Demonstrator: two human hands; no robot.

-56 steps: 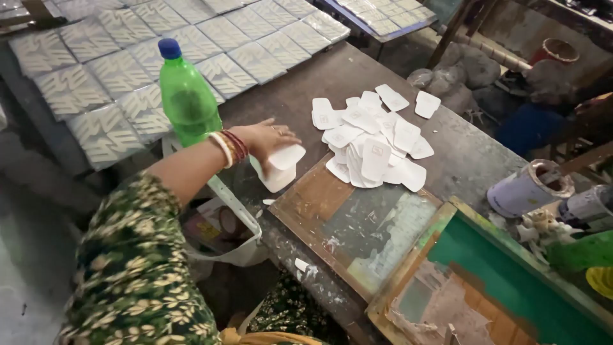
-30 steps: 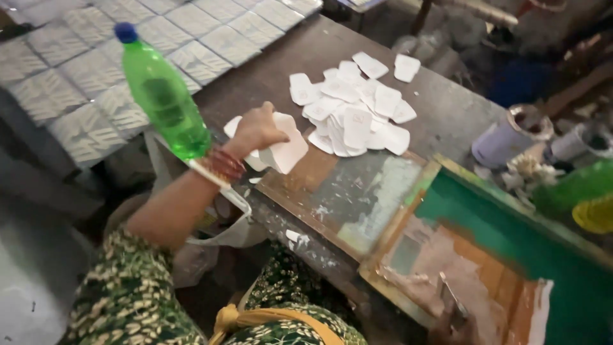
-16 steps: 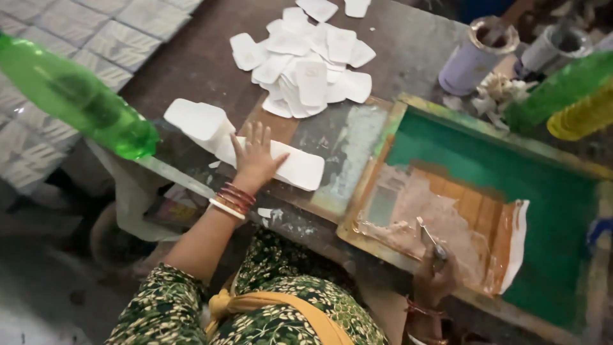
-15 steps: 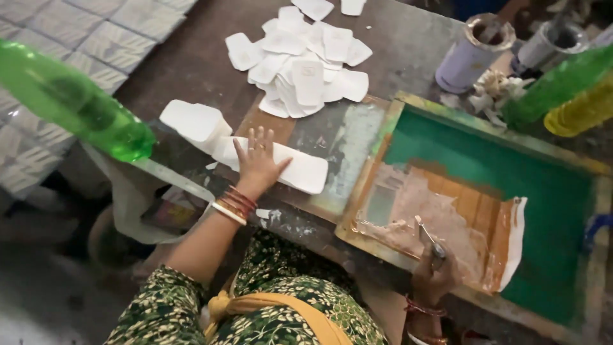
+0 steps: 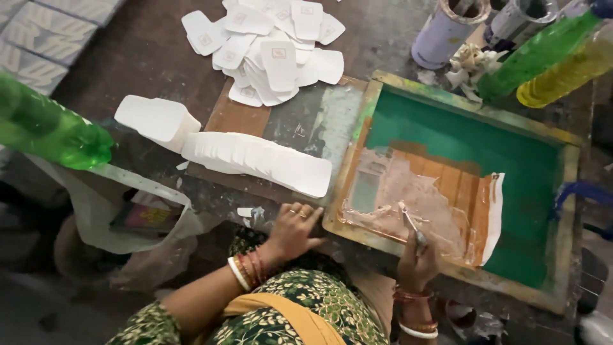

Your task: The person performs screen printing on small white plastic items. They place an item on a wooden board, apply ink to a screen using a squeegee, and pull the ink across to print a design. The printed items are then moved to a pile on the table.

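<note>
My left hand (image 5: 292,231) rests flat on the table's near edge, fingers apart, just left of the wooden printing frame's corner (image 5: 334,225). It holds nothing. A fanned row of blank white cards (image 5: 258,161) lies on the board a little beyond it, with a short stack of the same cards (image 5: 155,119) at its left end. My right hand (image 5: 418,263) grips a thin metal tool (image 5: 408,222) whose tip reaches onto the taped, ink-smeared part of the green screen (image 5: 466,144). Several printed white cards (image 5: 274,48) lie heaped further back.
A green plastic bottle (image 5: 48,131) stands at the left edge above a hanging plastic bag (image 5: 121,220). Green (image 5: 543,48) and yellow (image 5: 568,69) bottles, two cans (image 5: 444,32) and a crumpled rag (image 5: 469,64) crowd the far right corner.
My left hand has come off the fanned cards and drawn back to the table's near edge beside the frame. The view has swung right, over the screen.
</note>
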